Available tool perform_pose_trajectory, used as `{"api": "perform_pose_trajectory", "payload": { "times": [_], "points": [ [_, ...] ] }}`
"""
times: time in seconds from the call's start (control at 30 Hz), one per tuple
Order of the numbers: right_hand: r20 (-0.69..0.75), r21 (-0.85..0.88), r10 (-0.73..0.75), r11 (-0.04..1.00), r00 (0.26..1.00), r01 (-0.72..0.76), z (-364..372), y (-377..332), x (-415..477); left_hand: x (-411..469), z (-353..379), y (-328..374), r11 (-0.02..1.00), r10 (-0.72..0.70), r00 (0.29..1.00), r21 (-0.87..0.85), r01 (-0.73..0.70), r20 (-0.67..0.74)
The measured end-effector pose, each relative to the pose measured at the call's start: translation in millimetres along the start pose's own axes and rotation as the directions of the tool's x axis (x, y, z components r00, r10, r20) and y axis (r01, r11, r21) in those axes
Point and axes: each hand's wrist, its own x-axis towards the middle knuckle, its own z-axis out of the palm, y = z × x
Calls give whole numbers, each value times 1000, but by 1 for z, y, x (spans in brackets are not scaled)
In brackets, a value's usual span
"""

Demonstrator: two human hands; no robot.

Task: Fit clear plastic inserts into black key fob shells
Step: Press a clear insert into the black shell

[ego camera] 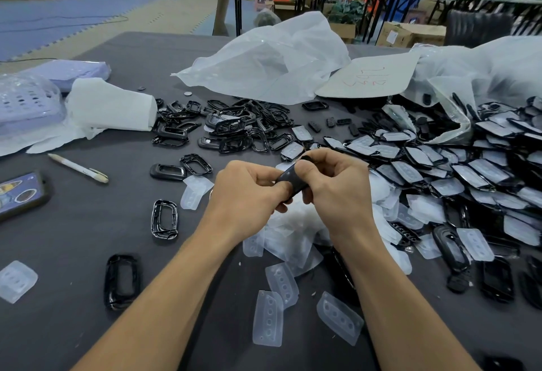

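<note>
Black shell point(290, 181) held mid-air above bench point(88, 241), left hand point(249, 191) and right hand point(331, 185) both in clamped grip, thumbs on top, likely seating insert. Loose clear inserts point(268, 318) below; finished pile point(440, 171) rightward.

The desk point(88, 224) is dark grey. Each shell point(290, 178) is glossy black; each insert point(268, 319) is milky clear with a row of dots. The far card point(378, 89) bears red writing; the left basket point(26, 106) is lilac.
</note>
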Motion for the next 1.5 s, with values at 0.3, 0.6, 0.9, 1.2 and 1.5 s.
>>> {"api": "perform_pose_trajectory", "payload": {
  "times": [0.3, 0.6, 0.9, 1.2, 1.5],
  "points": [
    [67, 1, -2, 1000, 998, 2, 2, -2, -2, 0, 5, -1, 990, 143, 970, 40, -138, -196],
    [59, -12, 54, 998, 997, -54, 1, -3, -4, 4, 8, -5, 981, 10, 960, -184, -64, -280],
    [176, -165, 7, 986, 984, 23, -2, -4, -4, 8, -4, -6, 973, 87, 978, -193, -124, -188],
    [144, -152, 50, 988, 988, -28, -3, -6, -3, 7, 1, 0, 852, -161, 952, -523, 1, -260],
    [94, -72, 2, 997, 996, 5, -6, -10, -1, 7, -6, -2, 975, -1, 973, -215, -50, -230]
  ]
}}
